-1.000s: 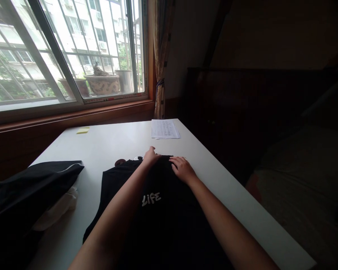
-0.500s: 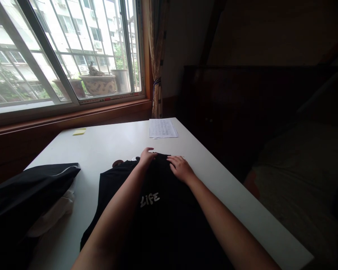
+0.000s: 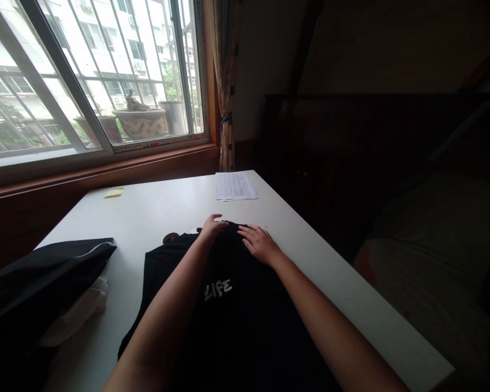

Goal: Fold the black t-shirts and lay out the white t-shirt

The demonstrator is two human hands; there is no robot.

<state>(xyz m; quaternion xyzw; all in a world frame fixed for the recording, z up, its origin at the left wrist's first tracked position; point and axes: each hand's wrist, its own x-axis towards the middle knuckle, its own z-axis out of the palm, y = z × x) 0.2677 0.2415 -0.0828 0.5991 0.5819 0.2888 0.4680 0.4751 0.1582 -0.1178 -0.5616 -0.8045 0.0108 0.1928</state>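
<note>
One black sleeveless garment with pale lettering (image 3: pixel 228 267) lies spread on one white counter (image 3: pixel 167 207), under two bare hands. The left hand (image 3: pixel 213 227) is at its top edge, the fingers partly apart; whether they pinch cloth, I cannot tell. The right hand (image 3: pixel 259 243) rests palm down on the garment, fingers slightly spread. Counter surface runs from the garment's top to one small stack of printed sheets (image 3: pixel 236 186) at the far edge, and in a strip along the slanting right edge. One yellow paper pad (image 3: pixel 114 193) sits near the far left corner. Two small round objects, one brown (image 3: pixel 170 237) and one white (image 3: pixel 196 230), show at the garment's upper left border. Left of it, a dark cloth heap (image 3: pixel 49 272) with pale fabric (image 3: pixel 81 316) beneath takes up the counter's near left side.
</note>
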